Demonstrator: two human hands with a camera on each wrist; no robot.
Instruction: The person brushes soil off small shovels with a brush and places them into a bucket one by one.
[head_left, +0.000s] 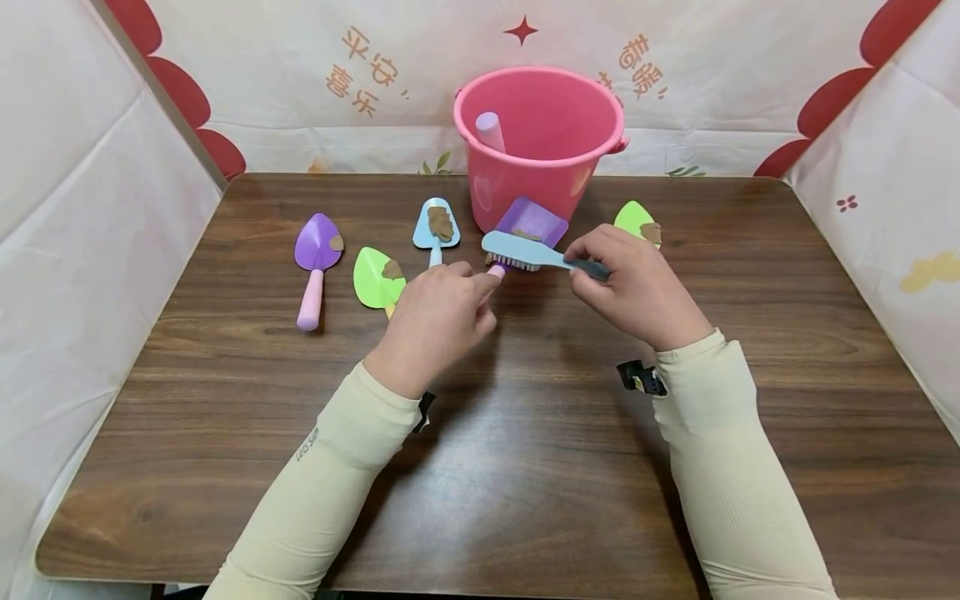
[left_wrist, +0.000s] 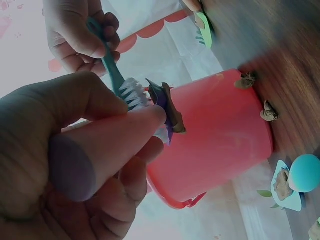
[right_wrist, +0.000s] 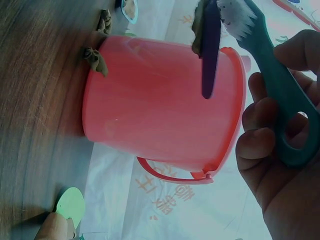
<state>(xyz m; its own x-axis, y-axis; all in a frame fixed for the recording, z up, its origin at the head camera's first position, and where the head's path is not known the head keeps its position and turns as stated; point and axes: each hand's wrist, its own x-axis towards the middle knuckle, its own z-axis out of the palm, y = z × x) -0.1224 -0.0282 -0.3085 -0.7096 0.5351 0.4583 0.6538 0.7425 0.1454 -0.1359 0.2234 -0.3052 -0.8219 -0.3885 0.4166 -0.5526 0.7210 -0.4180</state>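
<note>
My left hand (head_left: 438,321) grips the pink handle (left_wrist: 107,150) of a toy shovel, its purple blade (head_left: 536,221) raised in front of the bucket. Brown clay (right_wrist: 198,37) clings to the underside of that blade. In my right hand (head_left: 637,283) is a blue brush (head_left: 517,247), pinched by its handle between thumb and fingers. Its white bristles (right_wrist: 239,19) point down at the blade's upper face, close to where the handle joins. The left fingers hide most of the shovel handle in the head view.
A pink bucket (head_left: 510,187) stands at the back with a light purple handle (head_left: 490,132) poking out. Left lie a purple shovel (head_left: 317,246), a green one (head_left: 375,279) and a blue one (head_left: 426,218); another green shovel (head_left: 632,218) lies right. Brown lumps (left_wrist: 269,111) sit by the bucket's base.
</note>
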